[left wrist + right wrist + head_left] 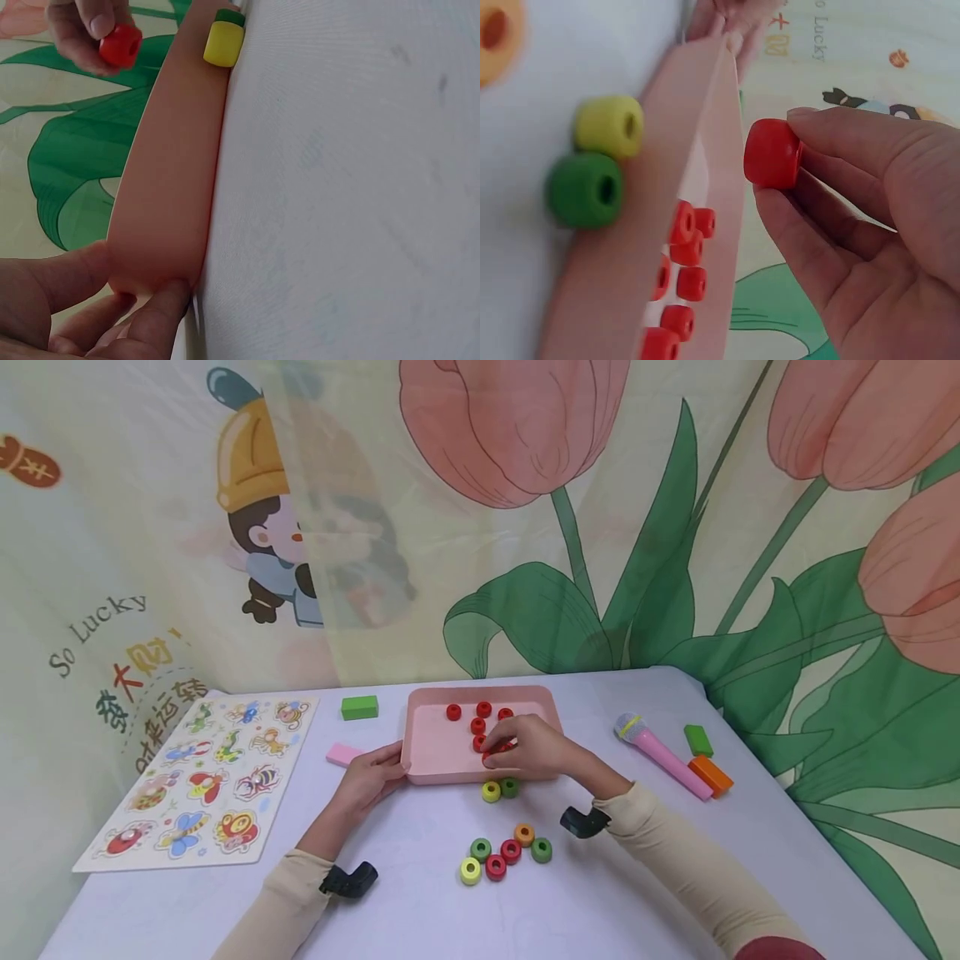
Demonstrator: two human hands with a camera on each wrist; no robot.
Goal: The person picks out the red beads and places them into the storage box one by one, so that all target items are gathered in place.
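My left hand (371,778) holds the near left corner of a pink tray (435,756), thumb at its rim and fingers against the outer wall. Over the tray's right half, my right hand (536,745) pinches a red bead (772,154) between thumb and fingertips; the right wrist view shows it raised above the rim. Several red beads (453,712) lie inside the tray, some partly hidden by the right hand. Just outside the near wall sit a yellow bead (491,791) and a green bead (510,787), side by side.
Nearer me lies a loose group of red, green, yellow and orange beads (496,867). Left are an insect puzzle board (281,760), a green block (360,707) and a pink block (342,753). Right are a toy microphone (671,762), a green block (698,740) and an orange block (711,775).
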